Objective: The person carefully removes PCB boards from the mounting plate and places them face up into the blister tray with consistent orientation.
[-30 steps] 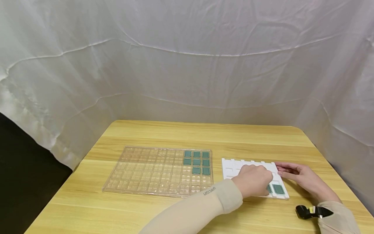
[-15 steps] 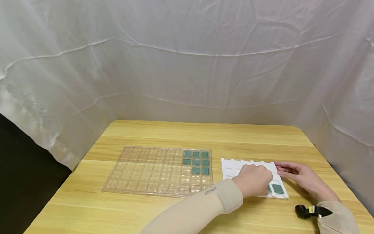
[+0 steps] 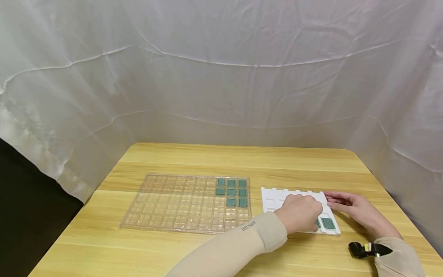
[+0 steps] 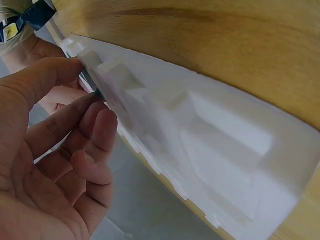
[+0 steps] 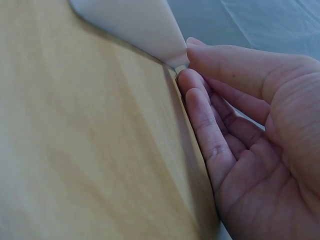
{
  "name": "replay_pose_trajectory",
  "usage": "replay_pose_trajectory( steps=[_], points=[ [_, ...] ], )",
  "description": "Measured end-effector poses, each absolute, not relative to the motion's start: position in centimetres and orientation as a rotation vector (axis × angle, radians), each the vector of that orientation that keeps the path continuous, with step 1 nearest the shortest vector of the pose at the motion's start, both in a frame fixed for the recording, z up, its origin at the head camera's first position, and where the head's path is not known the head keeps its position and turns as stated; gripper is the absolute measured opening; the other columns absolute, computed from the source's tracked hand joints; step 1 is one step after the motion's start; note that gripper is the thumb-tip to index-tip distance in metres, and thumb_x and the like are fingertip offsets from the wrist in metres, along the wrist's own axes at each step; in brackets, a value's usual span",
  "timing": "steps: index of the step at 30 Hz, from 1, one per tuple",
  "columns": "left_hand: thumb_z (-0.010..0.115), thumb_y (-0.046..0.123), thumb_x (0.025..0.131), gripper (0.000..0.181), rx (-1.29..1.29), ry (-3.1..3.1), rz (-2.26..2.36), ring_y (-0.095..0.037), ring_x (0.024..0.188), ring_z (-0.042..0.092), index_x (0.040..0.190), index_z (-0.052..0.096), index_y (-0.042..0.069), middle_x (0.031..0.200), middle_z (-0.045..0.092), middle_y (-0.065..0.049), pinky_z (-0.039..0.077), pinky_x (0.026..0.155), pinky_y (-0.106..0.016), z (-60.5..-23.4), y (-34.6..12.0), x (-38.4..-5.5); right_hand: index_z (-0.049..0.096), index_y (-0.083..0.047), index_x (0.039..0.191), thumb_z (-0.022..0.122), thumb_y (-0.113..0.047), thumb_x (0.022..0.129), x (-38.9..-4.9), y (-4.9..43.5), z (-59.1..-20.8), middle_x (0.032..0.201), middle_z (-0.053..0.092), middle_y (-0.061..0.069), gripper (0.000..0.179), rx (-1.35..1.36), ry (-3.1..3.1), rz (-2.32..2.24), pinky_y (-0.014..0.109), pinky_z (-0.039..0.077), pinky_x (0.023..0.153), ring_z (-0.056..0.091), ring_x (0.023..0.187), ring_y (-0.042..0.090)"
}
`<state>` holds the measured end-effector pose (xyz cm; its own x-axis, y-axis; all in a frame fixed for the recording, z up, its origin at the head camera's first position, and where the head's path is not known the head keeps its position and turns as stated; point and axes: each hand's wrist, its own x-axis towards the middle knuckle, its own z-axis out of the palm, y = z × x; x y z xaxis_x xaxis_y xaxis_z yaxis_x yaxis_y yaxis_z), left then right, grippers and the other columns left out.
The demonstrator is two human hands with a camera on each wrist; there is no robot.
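My left hand [image 3: 299, 214] bends over the white slotted tray [image 3: 271, 204] on the table. In the left wrist view its thumb and index finger pinch the edge of a small dark green chip [image 4: 90, 81] low at the tray; the other fingers curl loosely. One green chip [image 3: 328, 223] lies in the tray's near right slot, and part of another [image 3: 318, 223] shows beside the left hand. My right hand [image 3: 361, 213] rests at the tray's right side, its thumb touching the edge, its other fingers loosely bent against the table. The left hand hides several slots.
Left of the white tray lies a clear plastic tray [image 3: 173, 204] with many pockets; several green chips [image 3: 231, 192] fill its far right corner. A black wrist mount [image 3: 368, 250] sits on the right sleeve. A pale curtain [image 3: 242, 96] surrounds the wooden table [image 3: 214, 157].
The view shifts very slightly. Both hands, the white tray and the chips stay in the same places.
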<state>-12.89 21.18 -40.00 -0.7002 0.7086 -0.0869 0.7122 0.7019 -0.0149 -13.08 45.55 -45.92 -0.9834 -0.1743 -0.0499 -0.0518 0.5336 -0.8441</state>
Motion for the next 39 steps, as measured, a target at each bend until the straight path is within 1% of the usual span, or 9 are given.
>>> replay_pose_trajectory(
  steps=[5, 10, 14, 17, 19, 25, 32, 35, 39],
  points=[
    [0.08, 0.045, 0.094, 0.028, 1.15, 2.838, -0.025, -0.002, 0.069, 0.053, 0.079, 0.06, 0.033, 0.083, 0.058, 0.019, 0.048, 0.058, -0.027, -40.0, 21.2, -13.0, 0.057, 0.006, 0.149, 0.071, -0.023, 0.105, -13.1, 45.6, -45.8, 0.13, 0.072, -0.021, 0.056, -0.185, 2.641, -1.422, 0.003, 0.046, 0.09, 0.061, 0.113, -0.018],
    [0.08, 0.05, 0.093, 0.029, 1.133, 2.859, -0.007, -0.002, 0.073, 0.054, 0.08, 0.06, 0.033, 0.09, 0.06, 0.02, 0.051, 0.064, -0.028, -39.8, 20.7, -13.2, 0.058, 0.004, 0.15, 0.072, -0.025, 0.104, -13.1, 45.6, -45.9, 0.132, 0.073, -0.018, 0.056, -0.169, 2.661, -1.38, 0.003, 0.045, 0.09, 0.059, 0.113, -0.019],
    [0.08, 0.05, 0.094, 0.033, 1.135, 2.894, 0.024, -0.001, 0.069, 0.052, 0.077, 0.059, 0.031, 0.083, 0.057, 0.018, 0.046, 0.059, -0.025, -39.4, 19.6, -13.6, 0.057, 0.003, 0.151, 0.072, -0.029, 0.104, -13.1, 45.6, -45.9, 0.131, 0.071, -0.022, 0.059, -0.124, 2.669, -1.352, 0.004, 0.045, 0.089, 0.057, 0.111, -0.02],
    [0.081, 0.048, 0.094, 0.037, 1.122, 2.91, 0.067, -0.001, 0.063, 0.048, 0.073, 0.058, 0.028, 0.076, 0.053, 0.015, 0.041, 0.051, -0.022, -39.2, 18.5, -14.1, 0.057, 0.002, 0.151, 0.073, -0.031, 0.104, -13.1, 45.6, -45.9, 0.133, 0.071, -0.022, 0.06, -0.104, 2.676, -1.336, 0.004, 0.044, 0.088, 0.057, 0.111, -0.021],
    [0.081, 0.045, 0.094, 0.037, 1.088, 2.907, 0.112, -0.002, 0.061, 0.045, 0.072, 0.058, 0.027, 0.074, 0.052, 0.014, 0.039, 0.049, -0.021, -39.1, 17.8, -14.4, 0.057, 0.001, 0.152, 0.072, -0.032, 0.104, -13.1, 45.7, -45.9, 0.134, 0.07, -0.022, 0.06, -0.098, 2.681, -1.321, 0.003, 0.044, 0.088, 0.056, 0.111, -0.021],
    [0.083, 0.041, 0.094, 0.034, 0.984, 2.894, 0.2, -0.003, 0.061, 0.044, 0.072, 0.061, 0.027, 0.07, 0.052, 0.014, 0.038, 0.051, -0.022, -38.6, 15.8, -14.8, 0.056, 0.002, 0.152, 0.072, -0.031, 0.104, -13.1, 45.9, -45.9, 0.133, 0.072, -0.02, 0.06, -0.093, 2.687, -1.307, 0.003, 0.043, 0.088, 0.059, 0.111, -0.019],
    [0.085, 0.036, 0.092, 0.041, 0.962, 2.897, 0.25, -0.004, 0.056, 0.039, 0.066, 0.056, 0.024, 0.062, 0.045, 0.011, 0.028, 0.047, -0.021, -38.3, 13.5, -14.9, 0.057, -0.001, 0.152, 0.073, -0.035, 0.103, -13.1, 46.0, -45.7, 0.139, 0.073, -0.007, 0.061, -0.082, 2.723, -1.238, 0.005, 0.04, 0.088, 0.055, 0.11, -0.023],
    [0.085, 0.035, 0.091, 0.038, 0.967, 2.904, 0.271, -0.004, 0.057, 0.04, 0.068, 0.058, 0.024, 0.064, 0.049, 0.013, 0.029, 0.047, -0.02, -38.5, 12.5, -15.1, 0.058, -0.001, 0.152, 0.073, -0.034, 0.103, -13.0, 45.9, -45.7, 0.136, 0.073, -0.013, 0.061, -0.086, 2.724, -1.248, 0.005, 0.039, 0.087, 0.054, 0.11, -0.023],
    [0.086, 0.031, 0.09, 0.037, 0.959, 2.916, 0.311, -0.003, 0.056, 0.04, 0.067, 0.058, 0.024, 0.065, 0.049, 0.013, 0.03, 0.046, -0.019, -38.7, 11.0, -15.3, 0.055, 0.005, 0.152, 0.072, -0.025, 0.104, -13.0, 45.6, -45.9, 0.13, 0.071, -0.024, 0.059, -0.116, 2.678, -1.342, 0.003, 0.043, 0.089, 0.061, 0.11, -0.019]
  ],
)
